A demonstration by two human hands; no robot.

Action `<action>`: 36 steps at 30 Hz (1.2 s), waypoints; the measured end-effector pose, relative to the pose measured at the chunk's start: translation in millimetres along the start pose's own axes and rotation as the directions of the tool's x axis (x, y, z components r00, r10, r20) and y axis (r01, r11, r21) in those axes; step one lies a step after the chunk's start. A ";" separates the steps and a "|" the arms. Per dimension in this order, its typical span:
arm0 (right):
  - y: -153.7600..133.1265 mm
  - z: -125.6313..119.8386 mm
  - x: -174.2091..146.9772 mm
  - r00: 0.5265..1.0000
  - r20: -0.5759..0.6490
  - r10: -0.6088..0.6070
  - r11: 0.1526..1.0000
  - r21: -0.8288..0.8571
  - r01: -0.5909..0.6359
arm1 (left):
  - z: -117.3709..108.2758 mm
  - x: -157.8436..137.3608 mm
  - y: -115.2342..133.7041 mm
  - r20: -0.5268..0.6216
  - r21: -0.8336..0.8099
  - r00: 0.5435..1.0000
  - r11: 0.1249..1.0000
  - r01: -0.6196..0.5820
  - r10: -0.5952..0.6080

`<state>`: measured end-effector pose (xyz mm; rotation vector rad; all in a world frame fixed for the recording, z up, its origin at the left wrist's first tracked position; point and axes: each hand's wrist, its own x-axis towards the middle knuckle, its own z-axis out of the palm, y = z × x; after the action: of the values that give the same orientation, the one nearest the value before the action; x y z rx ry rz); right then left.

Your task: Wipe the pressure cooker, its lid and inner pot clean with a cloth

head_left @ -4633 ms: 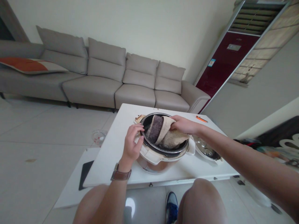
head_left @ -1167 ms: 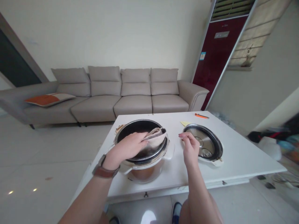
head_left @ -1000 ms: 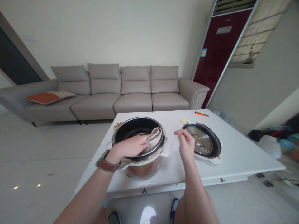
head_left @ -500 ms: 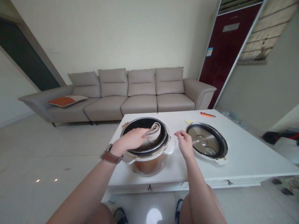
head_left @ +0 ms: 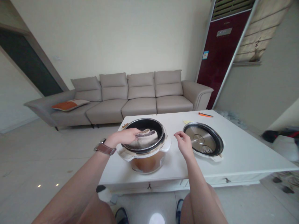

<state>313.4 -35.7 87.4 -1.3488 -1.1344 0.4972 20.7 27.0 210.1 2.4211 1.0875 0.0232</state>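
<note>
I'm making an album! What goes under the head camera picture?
Left hand holds a folded cloth inside the open pot; right hand hovers near the lid.

on a table (head_left: 173,166), a cloth (head_left: 148,140) lies in a cooker (head_left: 147,162), left of a lid (head_left: 198,139). behind them, a sofa (head_left: 140,105) stretches along the wall (head_left: 135,37).

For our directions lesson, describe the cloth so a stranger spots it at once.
Before the long sofa stands a white table. On it, left of the lid, an open pot contains the cloth, held by the left hand. Folded and pale beige with a dark patch, it stands out from the pot's black inside.
</note>
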 end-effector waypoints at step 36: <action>3.6 44.6 -20.4 0.988 0.081 0.134 0.982 0.124 -0.144 | 29.9 37.7 25.6 0.212 -0.047 0.977 0.999 0.017 -0.007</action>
<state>268.0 -29.6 69.6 -1.3106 -1.0520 0.7149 70.6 26.6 188.0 2.3114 0.9929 -0.2057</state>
